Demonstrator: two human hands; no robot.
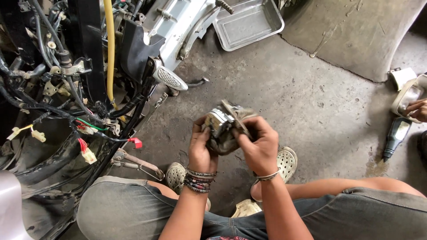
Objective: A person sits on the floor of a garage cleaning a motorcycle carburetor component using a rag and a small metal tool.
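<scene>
Both hands hold one dirty metal engine part [223, 123] over the concrete floor, in front of my knees. My left hand [201, 147] grips its left side, with several bead bracelets on the wrist. My right hand [259, 146] grips its right side from above, thumb on the part, a thin bracelet at the wrist. The part is shiny grey on top, with a flat plate sticking up and a grimy rag-like mass beneath it.
A stripped motorcycle [71, 75] with loose wires, connectors and a yellow hose [109, 49] fills the left. A metal tray [248, 22] lies beyond it. At the right edge, another person's hand [417, 109] touches a pale part beside a dark bottle [396, 137]. My perforated clogs [287, 161] rest below.
</scene>
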